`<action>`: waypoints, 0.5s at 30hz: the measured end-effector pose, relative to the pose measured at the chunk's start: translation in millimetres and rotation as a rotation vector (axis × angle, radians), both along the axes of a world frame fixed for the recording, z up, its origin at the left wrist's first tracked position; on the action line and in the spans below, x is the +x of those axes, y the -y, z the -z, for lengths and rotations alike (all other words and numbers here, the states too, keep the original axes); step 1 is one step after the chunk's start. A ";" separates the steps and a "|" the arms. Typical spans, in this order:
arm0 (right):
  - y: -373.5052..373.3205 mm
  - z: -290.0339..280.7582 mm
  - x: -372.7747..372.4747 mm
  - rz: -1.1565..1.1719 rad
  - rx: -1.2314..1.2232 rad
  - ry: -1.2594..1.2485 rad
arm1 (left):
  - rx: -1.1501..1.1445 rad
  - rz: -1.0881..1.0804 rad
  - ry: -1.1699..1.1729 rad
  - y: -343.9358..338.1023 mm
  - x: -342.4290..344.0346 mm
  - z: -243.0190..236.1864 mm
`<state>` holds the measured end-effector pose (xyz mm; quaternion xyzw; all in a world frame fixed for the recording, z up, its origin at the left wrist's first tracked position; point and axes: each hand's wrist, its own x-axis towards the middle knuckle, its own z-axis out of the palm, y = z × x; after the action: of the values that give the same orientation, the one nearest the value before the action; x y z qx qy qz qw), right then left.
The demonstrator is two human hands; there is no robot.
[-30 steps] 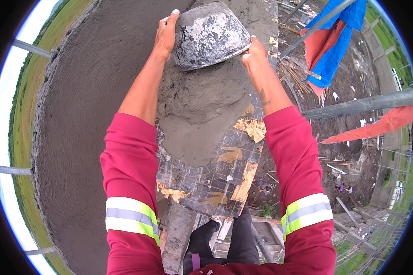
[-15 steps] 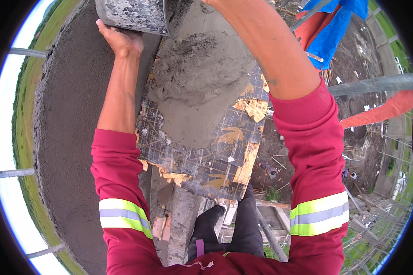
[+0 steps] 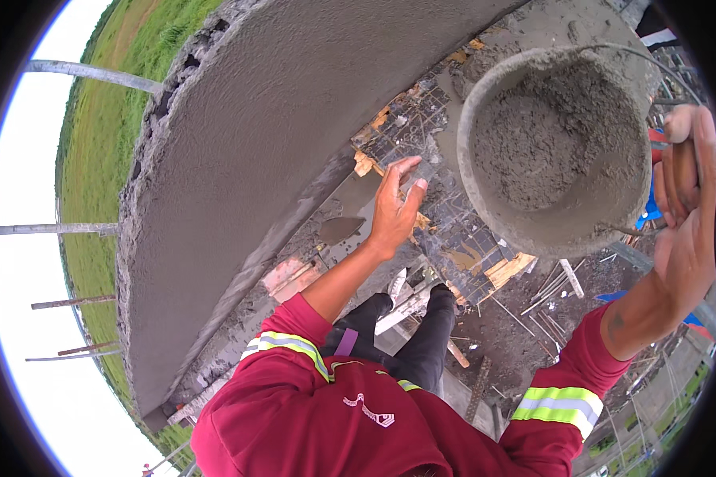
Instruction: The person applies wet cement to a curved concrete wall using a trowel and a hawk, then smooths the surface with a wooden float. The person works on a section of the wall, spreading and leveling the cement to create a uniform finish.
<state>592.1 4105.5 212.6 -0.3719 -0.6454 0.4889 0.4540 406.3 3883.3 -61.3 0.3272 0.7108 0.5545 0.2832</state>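
Note:
A round grey bucket (image 3: 468,171) of wet mortar (image 3: 537,135) is at the upper right, its mouth facing me. My right hand (image 3: 688,179), partly blurred, is at its right side with the fingers curled around the wire handle (image 3: 640,54). My left hand (image 3: 396,208) is raised left of the bucket, touching nothing, its fingers and thumb apart. Beneath the bucket lies a dark plywood board (image 3: 461,238) with splintered edges and smeared mortar. A trowel blade (image 3: 342,230) rests near my left forearm, close to a pinkish block (image 3: 289,278).
A curved wall of fresh grey plaster (image 3: 239,151) with a rough outer edge sweeps along the left. Metal bars (image 3: 95,75) stick out beyond it. My feet (image 3: 398,284) are on narrow planks high above littered ground (image 3: 525,318). A dark sleeve (image 3: 656,28) shows at the top right.
My hands no longer hold the tipped container at the top. My view has turned, a mortar-filled bucket now shows at the right, and my left hand has come away open.

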 end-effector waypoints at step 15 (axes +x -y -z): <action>73.9 56.3 -26.3 -0.336 0.191 0.573 | -0.791 0.073 -0.331 336.4 11.4 88.8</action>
<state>565.8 4031.7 156.3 -0.3383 -0.8418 0.3699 0.2002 417.7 3546.9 -150.1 0.3028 0.8926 0.1690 0.2882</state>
